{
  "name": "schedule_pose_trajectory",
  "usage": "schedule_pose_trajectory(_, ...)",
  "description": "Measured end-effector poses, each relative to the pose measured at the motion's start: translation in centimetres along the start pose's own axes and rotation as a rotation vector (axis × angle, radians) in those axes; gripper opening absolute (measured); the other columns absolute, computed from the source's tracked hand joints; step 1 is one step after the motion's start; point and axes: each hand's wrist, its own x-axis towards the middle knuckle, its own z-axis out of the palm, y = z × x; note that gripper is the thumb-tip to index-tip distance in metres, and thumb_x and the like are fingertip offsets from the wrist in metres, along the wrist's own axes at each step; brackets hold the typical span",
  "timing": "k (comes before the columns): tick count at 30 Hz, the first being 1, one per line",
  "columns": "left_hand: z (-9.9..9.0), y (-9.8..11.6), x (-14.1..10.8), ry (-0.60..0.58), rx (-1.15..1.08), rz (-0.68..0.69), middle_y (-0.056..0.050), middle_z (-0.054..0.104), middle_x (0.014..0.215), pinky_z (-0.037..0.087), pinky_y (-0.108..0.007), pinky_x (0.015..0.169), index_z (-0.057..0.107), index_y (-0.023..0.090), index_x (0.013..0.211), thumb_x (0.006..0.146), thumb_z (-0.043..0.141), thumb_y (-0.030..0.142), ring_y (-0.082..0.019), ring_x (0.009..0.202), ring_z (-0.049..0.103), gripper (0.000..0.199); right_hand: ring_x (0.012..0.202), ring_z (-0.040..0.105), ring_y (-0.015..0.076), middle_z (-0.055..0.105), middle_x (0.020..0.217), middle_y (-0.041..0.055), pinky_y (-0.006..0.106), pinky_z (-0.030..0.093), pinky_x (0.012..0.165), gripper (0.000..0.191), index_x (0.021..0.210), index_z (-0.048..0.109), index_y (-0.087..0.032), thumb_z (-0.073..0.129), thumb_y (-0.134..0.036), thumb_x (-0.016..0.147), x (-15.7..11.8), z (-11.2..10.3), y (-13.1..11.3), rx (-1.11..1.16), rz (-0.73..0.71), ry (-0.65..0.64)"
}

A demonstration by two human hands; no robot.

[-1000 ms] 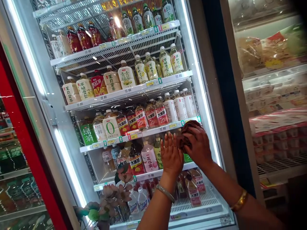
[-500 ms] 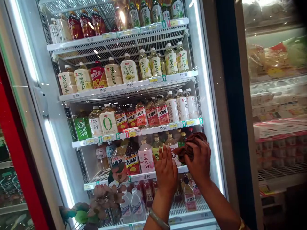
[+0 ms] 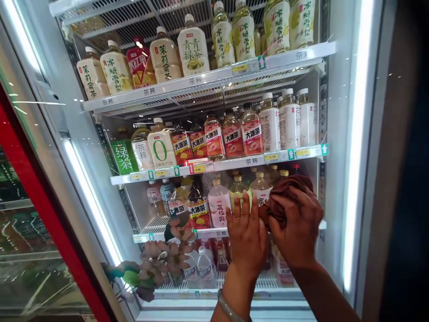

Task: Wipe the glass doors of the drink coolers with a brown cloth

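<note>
My right hand (image 3: pixel 298 223) is closed around a crumpled brown cloth (image 3: pixel 290 190) in front of the cooler's lower shelves. Just left of it, my left hand (image 3: pixel 248 235) has its fingers stretched out and its palm toward the glass door; it holds nothing. A bangle (image 3: pixel 229 306) circles the left wrist. Behind the hands, through the glass, stand drink bottles, among them a pink bottle (image 3: pixel 219 205) and a yellow-green bottle (image 3: pixel 237 191). The hands and cloth hide part of that row.
Rows of bottled tea stand on white wire shelves, with price tags along the shelf edge (image 3: pixel 234 167). Pinkish flowers (image 3: pixel 167 257) with green leaves show at the lower left. A red frame (image 3: pixel 43 214) and another glass case (image 3: pixel 23 259) are at the left.
The view has come closer to the cooler and turned, so the shelves look larger. The cloth and both hands appear slightly further right in the picture. My right hand keeps its hold.
</note>
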Motion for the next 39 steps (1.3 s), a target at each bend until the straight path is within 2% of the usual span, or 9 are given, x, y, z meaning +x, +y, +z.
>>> schedule_pose_trajectory(4,-0.2,-1.0,-0.5,0.023,-0.071,0.016,-0.006,0.023,0.176,0.009,-0.037,0.138,0.020,0.014,0.169,0.101,0.037,0.010,-0.017,0.166,0.013,0.070,0.141,0.050,0.0333,0.059,0.134,0.0085,0.060,0.041,0.123,0.036,0.120,0.065,-0.029,0.066,-0.013,0.088,-0.3,0.5,-1.7,0.122,-0.108,-0.046)
schedule_pose_trajectory(9,-0.6,-1.1,-0.5,0.012,-0.047,0.028,-0.008,0.029,0.174,0.012,-0.043,0.138,0.021,0.019,0.169,0.101,0.042,0.012,-0.020,0.165,0.018,0.071,0.134,0.056,0.0304,0.062,0.126,0.0045,0.058,0.046,0.119,0.031,0.110,0.068,-0.030,0.070,-0.013,0.084,-0.9,-0.1,0.1,0.201,-0.212,-0.040)
schedule_pose_trajectory(15,-1.8,1.3,-0.3,-0.074,-0.161,-0.018,-0.006,0.028,0.175,0.017,-0.044,0.137,0.011,0.021,0.171,0.109,0.027,0.027,-0.020,0.165,0.019,0.064,0.148,0.043,0.0380,0.047,0.149,0.0135,0.069,0.033,0.125,0.038,0.130,0.064,-0.029,0.064,-0.020,0.093,-0.9,-0.8,-0.5,0.129,0.103,-0.075)
schedule_pose_trajectory(21,-2.0,2.0,-0.6,0.018,-0.291,-0.055,-0.003,0.013,0.180,0.031,-0.045,0.133,0.011,0.027,0.171,0.107,-0.003,0.042,-0.022,0.166,0.013,0.067,0.159,0.031,0.0314,0.033,0.170,0.0102,0.061,0.035,0.128,0.055,0.157,0.043,-0.030,0.037,-0.027,0.103,-2.3,-0.2,-3.6,0.548,0.178,-0.251)
schedule_pose_trajectory(26,-2.4,-0.5,0.0,0.066,-0.167,-0.141,-0.010,0.013,0.180,0.017,-0.059,0.135,0.021,0.028,0.169,0.109,0.032,0.053,-0.029,0.167,0.006,0.067,0.158,0.037,0.0254,0.034,0.171,0.0122,0.048,0.049,0.121,0.066,0.166,0.026,-0.023,0.030,-0.023,0.099,-2.0,-1.0,-5.9,0.895,0.217,-0.327)
schedule_pose_trajectory(30,-2.6,-1.9,0.6,0.132,-0.032,-0.119,-0.012,0.016,0.179,0.010,-0.062,0.134,0.030,0.029,0.167,0.102,0.061,0.042,-0.033,0.167,0.009,0.073,0.150,0.048,0.0258,0.045,0.164,0.0094,0.048,0.052,0.118,0.052,0.152,0.050,-0.028,0.042,-0.028,0.101,0.5,-2.1,-5.3,0.776,0.171,-0.361)
schedule_pose_trajectory(34,-2.8,-2.9,1.2,0.194,0.028,-0.025,-0.009,0.030,0.175,0.014,-0.057,0.136,0.047,0.030,0.158,0.097,0.069,0.025,-0.030,0.165,0.020,0.065,0.131,0.063,0.0261,0.066,0.137,0.0085,0.050,0.053,0.114,0.033,0.124,0.070,-0.028,0.053,-0.022,0.097,3.0,-2.3,-3.4,0.490,0.132,-0.147)
schedule_pose_trajectory(36,-3.1,-3.6,1.6,0.239,0.047,-0.030,-0.008,0.031,0.175,0.019,-0.054,0.136,0.054,0.028,0.153,0.094,0.071,0.022,-0.030,0.164,0.023,0.062,0.138,0.058,0.0306,0.064,0.140,0.0089,0.057,0.046,0.120,0.037,0.127,0.070,-0.028,0.055,-0.019,0.094,3.2,-1.8,-2.8,0.327,0.067,-0.047)
schedule_pose_trajectory(39,-3.4,-4.4,2.1,0.362,0.084,-0.090,-0.009,0.033,0.174,0.027,-0.050,0.134,0.056,0.025,0.151,0.092,0.071,0.018,-0.028,0.164,0.026,0.062,0.156,0.038,0.0358,0.052,0.158,0.0079,0.068,0.026,0.129,0.051,0.143,0.059,-0.030,0.056,-0.017,0.093,2.0,-0.3,-2.8,0.159,-0.027,-0.086)
